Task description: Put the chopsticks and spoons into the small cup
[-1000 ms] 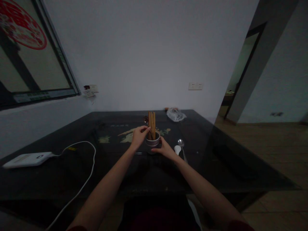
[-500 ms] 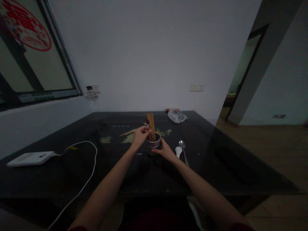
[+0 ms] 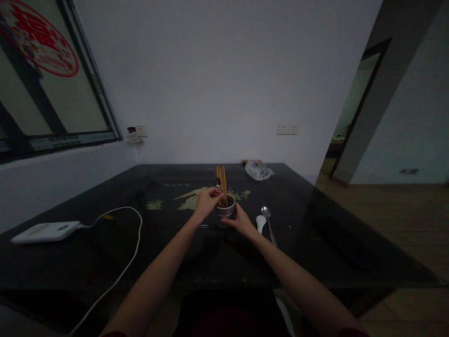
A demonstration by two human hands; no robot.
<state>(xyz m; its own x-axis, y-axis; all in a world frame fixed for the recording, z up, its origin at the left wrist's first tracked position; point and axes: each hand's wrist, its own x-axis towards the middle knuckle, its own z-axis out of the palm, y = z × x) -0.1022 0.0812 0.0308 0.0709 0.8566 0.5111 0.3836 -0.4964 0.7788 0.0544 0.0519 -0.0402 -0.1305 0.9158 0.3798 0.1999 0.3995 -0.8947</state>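
Observation:
A small grey cup (image 3: 225, 210) stands on the dark glass table (image 3: 105, 252) and holds several upright wooden chopsticks (image 3: 221, 182). My left hand (image 3: 206, 203) is closed in a pinch on the handle of a metal spoon (image 3: 217, 183) whose bowl sticks up beside the chopsticks. My right hand (image 3: 240, 221) is wrapped around the right side of the cup. A white ceramic spoon (image 3: 260, 221) and a second metal spoon (image 3: 268, 220) lie on the table just right of my right hand.
A white device (image 3: 44, 231) with a white cable (image 3: 121, 262) lies at the left of the table. A crumpled plastic bag (image 3: 258, 170) sits at the far edge. A window is at left, a doorway at right, wooden floor beyond the table.
The spoon in my left hand has moved right and down, closer in against the chopsticks. My right hand stays on the cup. The view shifted slightly.

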